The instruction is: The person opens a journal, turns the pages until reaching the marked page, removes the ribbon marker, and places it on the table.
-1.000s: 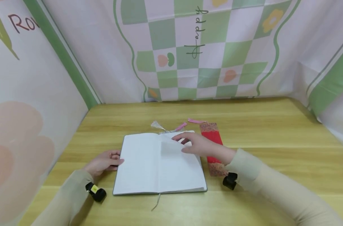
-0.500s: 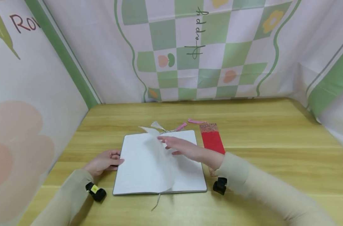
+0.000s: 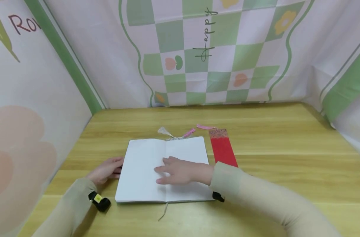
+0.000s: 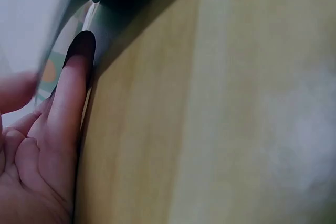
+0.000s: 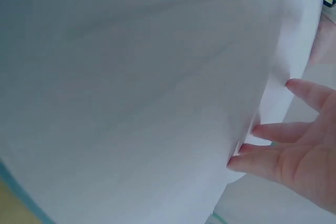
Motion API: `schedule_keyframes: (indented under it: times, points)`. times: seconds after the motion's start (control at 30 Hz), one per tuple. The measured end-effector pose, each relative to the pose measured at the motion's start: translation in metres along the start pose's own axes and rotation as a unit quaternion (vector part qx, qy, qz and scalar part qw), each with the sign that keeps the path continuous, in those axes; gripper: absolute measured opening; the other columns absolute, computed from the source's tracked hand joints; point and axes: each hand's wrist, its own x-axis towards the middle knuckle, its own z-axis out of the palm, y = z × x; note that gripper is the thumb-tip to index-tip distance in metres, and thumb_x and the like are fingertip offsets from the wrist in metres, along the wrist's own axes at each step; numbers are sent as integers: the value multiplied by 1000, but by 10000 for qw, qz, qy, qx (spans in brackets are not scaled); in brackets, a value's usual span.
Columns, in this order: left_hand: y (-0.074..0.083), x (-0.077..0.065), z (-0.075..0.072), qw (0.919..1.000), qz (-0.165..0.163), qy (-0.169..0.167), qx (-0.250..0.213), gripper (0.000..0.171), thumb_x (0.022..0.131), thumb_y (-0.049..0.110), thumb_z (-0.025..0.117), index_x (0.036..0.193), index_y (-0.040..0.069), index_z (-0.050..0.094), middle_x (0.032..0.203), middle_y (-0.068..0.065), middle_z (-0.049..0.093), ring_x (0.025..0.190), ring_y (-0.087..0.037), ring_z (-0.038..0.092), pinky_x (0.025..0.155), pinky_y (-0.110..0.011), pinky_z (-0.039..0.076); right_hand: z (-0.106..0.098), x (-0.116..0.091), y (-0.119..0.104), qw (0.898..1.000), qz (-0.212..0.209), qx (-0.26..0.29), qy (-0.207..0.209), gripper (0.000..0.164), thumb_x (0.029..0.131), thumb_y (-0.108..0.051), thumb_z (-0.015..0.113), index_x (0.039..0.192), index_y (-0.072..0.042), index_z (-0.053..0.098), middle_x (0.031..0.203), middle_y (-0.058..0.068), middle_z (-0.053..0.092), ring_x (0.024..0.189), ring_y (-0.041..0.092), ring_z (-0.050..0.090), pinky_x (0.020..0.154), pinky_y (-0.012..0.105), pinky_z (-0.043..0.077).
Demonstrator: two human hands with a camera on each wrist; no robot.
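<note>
An open notebook [image 3: 141, 164] with blank white pages lies on the wooden table. My left hand [image 3: 107, 170] holds its left edge, fingers reaching beneath the cover; the fingertips are hidden in the head view. In the left wrist view, the thumb [image 4: 16, 90] lies on the page side and a finger [image 4: 76, 77] stays under the cover. My right hand [image 3: 180, 171] reaches over the centre fold, its straight, spread fingertips close over the pages. Those fingers [image 5: 281, 131] appear along the fold in the right wrist view too.
A red bookmark [image 3: 222, 148] with a pink tassel [image 3: 206, 127] lies right of the notebook, partly behind the right sleeve. White [image 3: 164, 131] and pink [image 3: 189, 132] tassels stick out past its top edge. A ribbon [image 3: 163, 212] hangs from the bottom. A patterned curtain [image 3: 194, 79] stands behind.
A lifted page has turned from right to left and now lies down. My right hand has moved left and nearer to the fold. My left thumb no longer shows over the page.
</note>
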Motion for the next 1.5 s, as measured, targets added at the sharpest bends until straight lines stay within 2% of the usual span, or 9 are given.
schedule_keyframes:
  times: [0.13,0.3,0.43,0.57,0.73,0.93,1.1,1.3,1.5]
  points:
    - [-2,0,0,9999,-41,-46,-142,55,100,35,44,129,-12,41,94,1,63,84,-10,62,76,-28,55,6,3,-6,9981,80,-606,-36,58,92,-56,49,144,-31,39,155,16,19,142,40,15,114,54,20]
    - [0,-2,1,9999,33,-164,29,55,91,14,63,131,-11,38,84,7,58,79,-5,58,71,-23,54,5,4,-6,9939,62,-1101,-16,63,87,-56,58,143,-33,40,154,16,23,141,41,21,110,57,27]
    - [5,-4,3,9999,-27,-27,108,52,87,9,66,129,-10,41,82,6,57,76,-5,56,69,-21,54,-1,2,7,9912,210,-1301,140,73,80,-51,69,144,-32,38,155,10,25,140,42,23,108,62,25]
    - [8,-5,4,9995,-141,107,266,48,88,8,66,127,-8,42,83,6,57,75,-6,55,68,-22,54,-10,-1,27,9880,642,-1381,266,86,74,-49,76,146,-29,34,157,6,19,141,43,17,108,68,15]
    - [8,-5,5,9992,-232,166,290,46,88,8,66,124,-7,43,83,5,56,75,-7,54,68,-22,54,-25,-4,46,9856,942,-1329,451,94,70,-47,80,147,-21,33,157,10,18,141,43,15,109,67,10]
    - [10,-4,5,9988,-273,227,335,44,88,9,66,123,-5,44,83,5,54,76,-8,53,68,-22,53,-39,-2,70,9821,1176,-1225,809,103,68,-48,81,149,-13,28,155,21,15,139,48,16,109,65,18]
    - [9,-3,5,9986,-322,269,317,46,88,9,66,125,-5,43,83,4,52,77,-8,52,69,-22,53,-48,0,88,9795,1339,-1141,983,103,67,-48,82,149,-18,27,154,24,16,140,48,10,106,68,20]
    - [8,-2,3,9988,-294,219,313,42,88,10,66,122,-4,45,82,4,51,77,-8,52,69,-22,53,-54,2,92,9802,1430,-1039,897,101,68,-47,82,149,-21,28,153,21,18,142,45,5,109,67,11]
    - [8,-2,3,9991,-259,178,295,41,88,9,66,122,-4,47,82,5,50,76,-8,51,68,-22,53,-50,1,86,9764,1448,-1200,1057,96,68,-43,83,147,-18,34,153,22,22,141,46,7,110,65,13]
